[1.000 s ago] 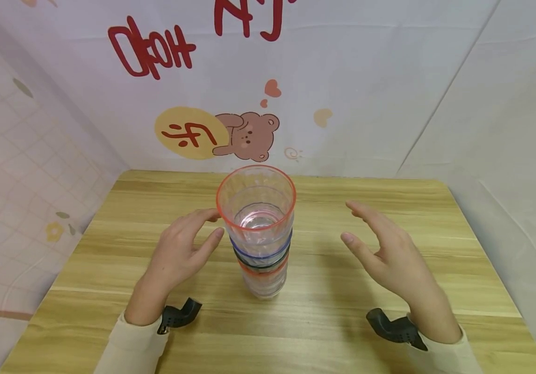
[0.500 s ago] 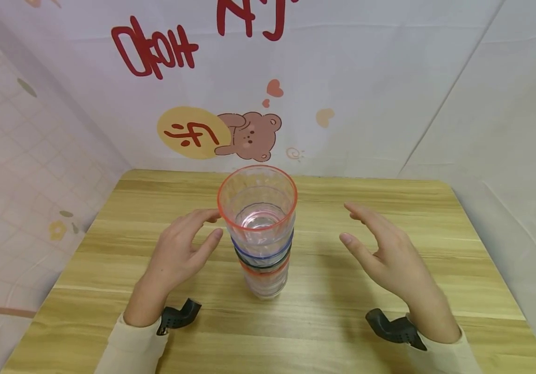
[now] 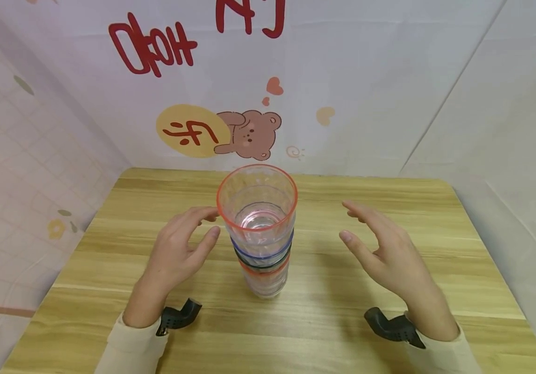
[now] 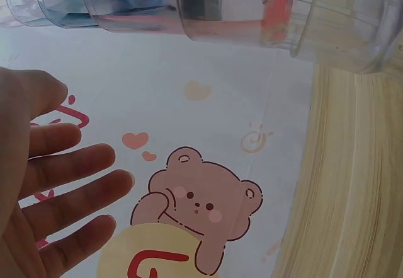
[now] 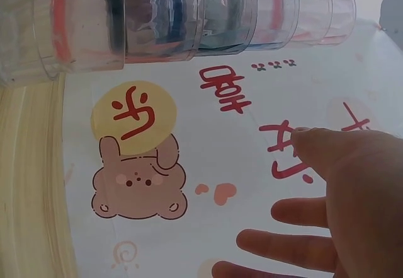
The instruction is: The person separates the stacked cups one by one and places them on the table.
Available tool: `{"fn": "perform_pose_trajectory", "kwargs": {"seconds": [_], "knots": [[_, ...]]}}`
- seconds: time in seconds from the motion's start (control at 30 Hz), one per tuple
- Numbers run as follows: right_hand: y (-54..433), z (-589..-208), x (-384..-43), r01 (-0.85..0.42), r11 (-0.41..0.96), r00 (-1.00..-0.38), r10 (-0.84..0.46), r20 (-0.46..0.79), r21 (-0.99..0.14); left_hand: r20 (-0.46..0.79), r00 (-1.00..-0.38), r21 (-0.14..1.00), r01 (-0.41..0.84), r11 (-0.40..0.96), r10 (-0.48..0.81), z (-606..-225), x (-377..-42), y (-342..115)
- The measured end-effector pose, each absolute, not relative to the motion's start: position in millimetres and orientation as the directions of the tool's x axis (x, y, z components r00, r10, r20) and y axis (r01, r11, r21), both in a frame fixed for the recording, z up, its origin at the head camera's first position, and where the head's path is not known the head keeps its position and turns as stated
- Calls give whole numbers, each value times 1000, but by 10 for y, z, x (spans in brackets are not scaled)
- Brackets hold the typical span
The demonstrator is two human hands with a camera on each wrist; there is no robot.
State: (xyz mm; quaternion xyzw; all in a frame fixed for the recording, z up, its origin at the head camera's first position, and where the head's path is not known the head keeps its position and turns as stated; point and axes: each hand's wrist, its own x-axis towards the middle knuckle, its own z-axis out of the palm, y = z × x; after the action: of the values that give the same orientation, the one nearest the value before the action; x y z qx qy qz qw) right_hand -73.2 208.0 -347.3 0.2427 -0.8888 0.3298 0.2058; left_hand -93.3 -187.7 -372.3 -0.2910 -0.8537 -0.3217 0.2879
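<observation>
One upright stack of nested clear plastic cups (image 3: 260, 244) stands on the wooden table, its top cup rimmed in red and lower ones banded in blue, dark green and red. My left hand (image 3: 179, 249) is just left of the stack, fingers spread and relaxed, fingertips close to the top cup's side. To the right, with a wide gap from the cups, my right hand (image 3: 387, 254) hovers with loosely extended fingers and holds nothing. The left wrist view shows the cups (image 4: 239, 7) apart from the thumb and fingers; likewise the right wrist view shows the cups (image 5: 182, 19) beyond the right hand (image 5: 352, 208).
The light wooden table (image 3: 258, 337) reaches back to a white cloth backdrop (image 3: 366, 78) with a printed bear and red lettering. A pale cloth wall (image 3: 530, 156) borders the right side. Black wrist mounts (image 3: 181, 314) project from both sleeves.
Both hands keep almost the same pose beside the cups; the left thumb has shifted slightly away from them. The stack stays in place.
</observation>
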Motion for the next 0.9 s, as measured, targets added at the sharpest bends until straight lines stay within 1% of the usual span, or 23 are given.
{"fn": "perform_pose_trajectory", "kwargs": {"seconds": [0.1,0.3,0.5,0.9], "knots": [[2074,-3460,-737,-584,646,-785,-294,546,-492,684,-661,387,687,615,309,-3710,-921,-1872],[2061,-3418,-752,-624,610,-751,-296,591,-487,675,-675,427,686,589,297,-3701,-897,-1861],[2010,-3370,-775,-643,581,-739,-299,604,-499,665,-687,469,688,553,291,-3684,-899,-1835],[1889,-3237,-785,-667,572,-721,-336,606,-477,663,-693,485,686,542,283,-3601,-866,-1791]]}}
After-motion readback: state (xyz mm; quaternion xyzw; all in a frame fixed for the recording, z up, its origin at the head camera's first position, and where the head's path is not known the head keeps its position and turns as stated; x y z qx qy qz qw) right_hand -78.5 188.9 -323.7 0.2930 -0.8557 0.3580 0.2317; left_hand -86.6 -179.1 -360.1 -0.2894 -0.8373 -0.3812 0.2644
